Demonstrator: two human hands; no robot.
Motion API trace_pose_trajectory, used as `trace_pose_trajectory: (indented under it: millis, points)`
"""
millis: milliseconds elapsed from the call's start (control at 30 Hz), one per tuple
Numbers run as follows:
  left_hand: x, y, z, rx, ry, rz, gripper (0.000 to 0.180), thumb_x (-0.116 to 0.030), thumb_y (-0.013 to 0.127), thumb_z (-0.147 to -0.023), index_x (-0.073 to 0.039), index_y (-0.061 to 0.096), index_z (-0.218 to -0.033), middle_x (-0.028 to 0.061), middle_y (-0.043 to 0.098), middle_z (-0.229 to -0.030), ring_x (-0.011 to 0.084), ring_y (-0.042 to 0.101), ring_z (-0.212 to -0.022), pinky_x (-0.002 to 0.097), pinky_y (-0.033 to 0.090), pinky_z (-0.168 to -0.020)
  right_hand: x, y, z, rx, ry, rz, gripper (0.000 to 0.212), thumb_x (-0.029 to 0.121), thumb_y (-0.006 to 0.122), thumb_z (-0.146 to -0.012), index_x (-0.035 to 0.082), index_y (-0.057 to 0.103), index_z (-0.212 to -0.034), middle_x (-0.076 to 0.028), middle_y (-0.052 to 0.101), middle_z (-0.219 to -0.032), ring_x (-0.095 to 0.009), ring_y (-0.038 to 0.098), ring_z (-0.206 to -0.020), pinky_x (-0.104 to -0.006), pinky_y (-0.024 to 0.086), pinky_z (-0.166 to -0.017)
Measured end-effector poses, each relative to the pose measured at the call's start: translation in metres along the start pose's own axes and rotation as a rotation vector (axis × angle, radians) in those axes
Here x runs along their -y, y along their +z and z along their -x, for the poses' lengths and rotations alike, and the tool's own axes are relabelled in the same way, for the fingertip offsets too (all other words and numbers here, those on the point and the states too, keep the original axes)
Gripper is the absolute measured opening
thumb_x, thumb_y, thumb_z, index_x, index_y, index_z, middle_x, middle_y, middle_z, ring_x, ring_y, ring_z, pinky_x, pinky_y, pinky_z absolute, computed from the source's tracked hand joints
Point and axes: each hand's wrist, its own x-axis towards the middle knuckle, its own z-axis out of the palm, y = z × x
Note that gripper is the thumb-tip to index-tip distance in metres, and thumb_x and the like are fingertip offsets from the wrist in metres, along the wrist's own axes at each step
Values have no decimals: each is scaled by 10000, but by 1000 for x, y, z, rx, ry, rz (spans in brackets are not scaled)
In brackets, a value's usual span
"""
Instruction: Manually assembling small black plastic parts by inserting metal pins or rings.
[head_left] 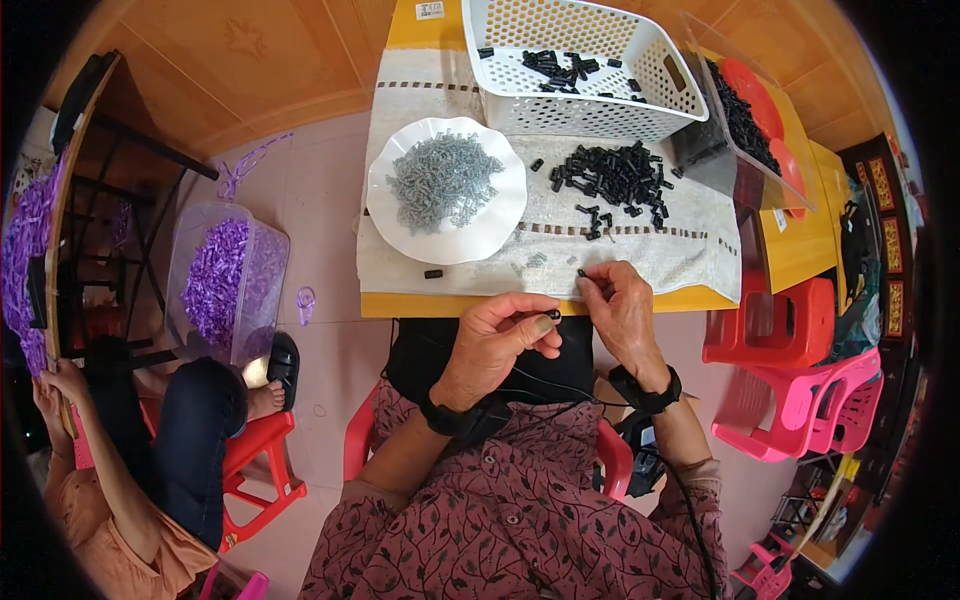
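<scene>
My left hand [495, 345] is closed at the table's near edge, pinching a small black plastic piece [553, 314] between thumb and fingertips. My right hand [620, 308] rests on the cloth edge just to its right, fingertips pinched on another small black piece [583, 273]. A heap of the same black pieces [615, 175] lies on the white cloth [560, 225] ahead of my right hand. A white scalloped plate [500, 215] heaped with small grey parts [443, 180] stands ahead of my left hand. One loose black piece [433, 273] lies near the plate.
A white perforated basket [580, 65] with a few black pieces stands at the back, a clear bin [740, 130] of black parts to its right. Red and pink plastic stools [790, 360] stand at right. Another person [130, 470] sits at left beside a tub of purple pieces [215, 280].
</scene>
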Motion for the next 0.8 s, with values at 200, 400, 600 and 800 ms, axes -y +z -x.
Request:
trace_pose_trajectory:
  millis: [200,400,600,800]
  points:
    - [-3,5,1,-15,16,12,213,-28,575,-899,40,596,-1100,94,644,-877,143,642,-757,268,562,-678,5,-14,6,138,335,-579,118,68,620,-870,-23,597,-943,-70,635,-762,-112,599,-638,-232,463,-531]
    - [-4,11,-1,-3,11,33,214,-31,569,-904,33,596,-1106,87,645,-886,142,641,-768,266,560,-680,26,-38,18,196,321,-798,121,27,620,-872,-20,599,-982,-68,653,-830,-103,626,-673,-196,456,-514]
    - [-4,16,0,27,10,27,219,-29,564,-906,30,590,-1115,85,643,-889,142,639,-780,268,559,-684,36,-49,29,198,279,-824,139,-7,631,-852,-13,601,-987,-51,652,-809,-93,637,-697,-186,466,-532]
    - [-6,20,1,39,12,17,218,-21,560,-905,35,590,-1113,90,639,-901,145,637,-785,271,558,-689,49,-55,36,175,270,-794,110,-18,631,-843,9,609,-948,-30,649,-804,-72,630,-713,-171,457,-561]
